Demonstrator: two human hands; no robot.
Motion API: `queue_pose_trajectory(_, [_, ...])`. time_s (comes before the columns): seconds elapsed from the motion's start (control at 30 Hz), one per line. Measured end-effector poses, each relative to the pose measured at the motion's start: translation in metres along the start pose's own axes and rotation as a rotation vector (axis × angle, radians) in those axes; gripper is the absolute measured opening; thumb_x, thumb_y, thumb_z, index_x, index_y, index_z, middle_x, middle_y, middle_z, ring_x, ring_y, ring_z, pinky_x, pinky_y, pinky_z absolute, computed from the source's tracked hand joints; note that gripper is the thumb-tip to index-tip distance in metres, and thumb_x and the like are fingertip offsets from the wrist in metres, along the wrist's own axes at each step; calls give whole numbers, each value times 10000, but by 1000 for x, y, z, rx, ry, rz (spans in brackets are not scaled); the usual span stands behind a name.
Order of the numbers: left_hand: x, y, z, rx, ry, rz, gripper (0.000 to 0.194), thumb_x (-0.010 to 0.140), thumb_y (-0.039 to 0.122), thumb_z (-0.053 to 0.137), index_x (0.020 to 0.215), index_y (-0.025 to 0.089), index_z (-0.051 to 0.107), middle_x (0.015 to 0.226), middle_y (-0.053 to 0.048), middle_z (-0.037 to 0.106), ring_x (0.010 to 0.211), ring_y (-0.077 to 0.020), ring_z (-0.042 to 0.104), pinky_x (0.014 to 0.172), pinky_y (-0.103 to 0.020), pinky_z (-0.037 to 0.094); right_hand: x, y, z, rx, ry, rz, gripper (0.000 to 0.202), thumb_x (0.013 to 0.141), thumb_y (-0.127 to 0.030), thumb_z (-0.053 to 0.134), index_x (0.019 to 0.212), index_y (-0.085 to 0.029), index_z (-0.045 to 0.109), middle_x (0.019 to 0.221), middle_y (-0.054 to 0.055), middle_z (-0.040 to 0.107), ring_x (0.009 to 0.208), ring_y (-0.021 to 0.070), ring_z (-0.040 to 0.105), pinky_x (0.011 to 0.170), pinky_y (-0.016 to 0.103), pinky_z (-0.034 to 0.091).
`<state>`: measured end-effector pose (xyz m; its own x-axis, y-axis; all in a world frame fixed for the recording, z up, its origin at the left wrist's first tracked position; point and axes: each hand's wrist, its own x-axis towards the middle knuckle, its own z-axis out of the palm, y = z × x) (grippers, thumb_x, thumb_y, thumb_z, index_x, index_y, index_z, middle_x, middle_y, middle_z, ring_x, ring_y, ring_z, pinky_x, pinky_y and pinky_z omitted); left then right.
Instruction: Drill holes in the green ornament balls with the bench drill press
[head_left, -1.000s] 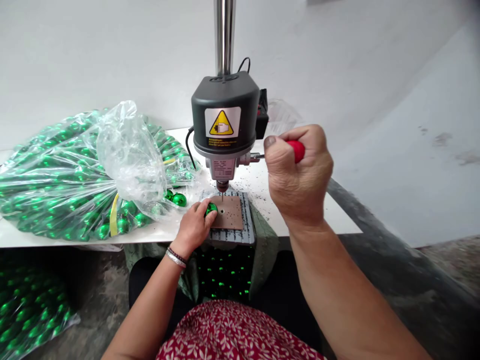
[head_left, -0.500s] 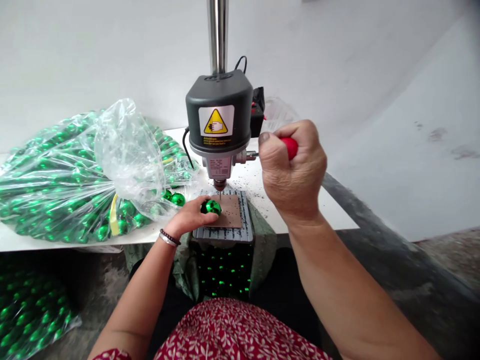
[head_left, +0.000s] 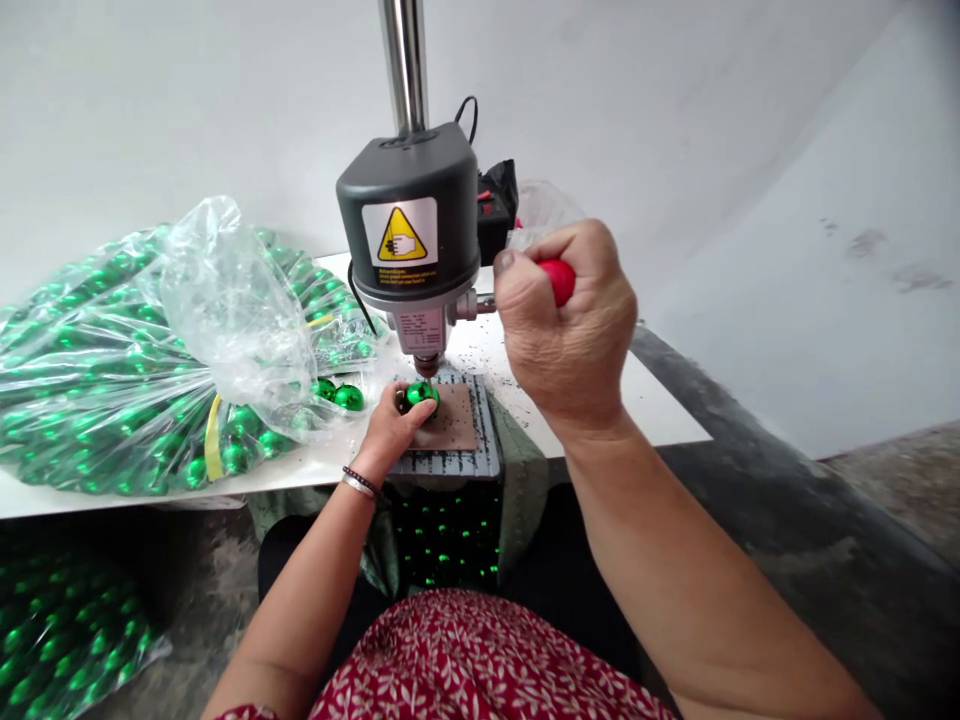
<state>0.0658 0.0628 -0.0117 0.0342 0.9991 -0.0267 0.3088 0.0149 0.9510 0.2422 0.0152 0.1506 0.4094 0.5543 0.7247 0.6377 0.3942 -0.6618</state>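
Observation:
A dark grey drill press (head_left: 409,220) with a yellow warning label stands on a white table. My right hand (head_left: 566,325) is wrapped round the red knob (head_left: 559,283) of its lever. Below the chuck, my left hand (head_left: 391,425) grips a shiny green ball (head_left: 422,396) between thumb and fingers, over a brown board (head_left: 454,420) on the grey base plate. The thin drill bit (head_left: 430,384) reaches down to the ball's upper side; whether it has entered the ball is too small to tell.
A large clear bag (head_left: 112,360) of green balls covers the table's left part. Two loose green balls (head_left: 349,397) lie beside it. Dark specks dot the white tabletop (head_left: 652,400). More green balls (head_left: 446,535) are below the base plate, and another bag (head_left: 67,630) is at lower left.
My left hand has brought the green ball up under the drill bit. The view has shifted, so the drill press and my right hand appear further left. My right hand still holds the knob.

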Motion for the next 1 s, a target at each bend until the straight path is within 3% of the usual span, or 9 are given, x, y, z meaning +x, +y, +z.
queue_pose_trajectory(0.2, [-5,1,2,30,-11,25,471,718,338,880,1097,206,633,1009,-26,721,957,-208,672,923,-353,507,0,1,-1,-2,-8,2,271,989,-466,583,823,-263,516,731,-46,604,631,89,549,658,271,516])
queue_pose_trajectory(0.43, [-10,-1,9,101,52,83,437,749,333,867,1117,216,663,1054,-33,730,1000,-219,673,994,-384,515,-1,0,-1,-3,-5,25,285,996,-490,570,827,-264,531,754,-46,641,655,90,573,674,275,521])
queue_pose_trajectory(0.63, [-10,7,3,211,-20,152,492,743,299,863,1207,234,713,1125,-56,754,1104,-282,663,1059,-444,493,-2,-3,-2,-2,-3,21,289,995,-493,557,826,-263,512,732,-47,616,642,90,550,657,275,510])
queue_pose_trajectory(0.8, [-13,12,-2,230,-119,217,478,692,244,875,1158,255,769,1117,-52,773,1150,-316,648,1059,-457,495,-2,-2,-1,2,-5,28,289,990,-495,571,828,-266,503,718,-47,593,632,93,536,639,273,499])
queue_pose_trajectory(1.0, [-15,10,3,279,-73,209,524,695,210,887,1204,262,775,1183,-60,782,1199,-339,660,1116,-484,465,-2,0,-5,22,-7,-20,273,977,-477,592,839,-255,510,722,-52,559,628,90,501,626,273,473])
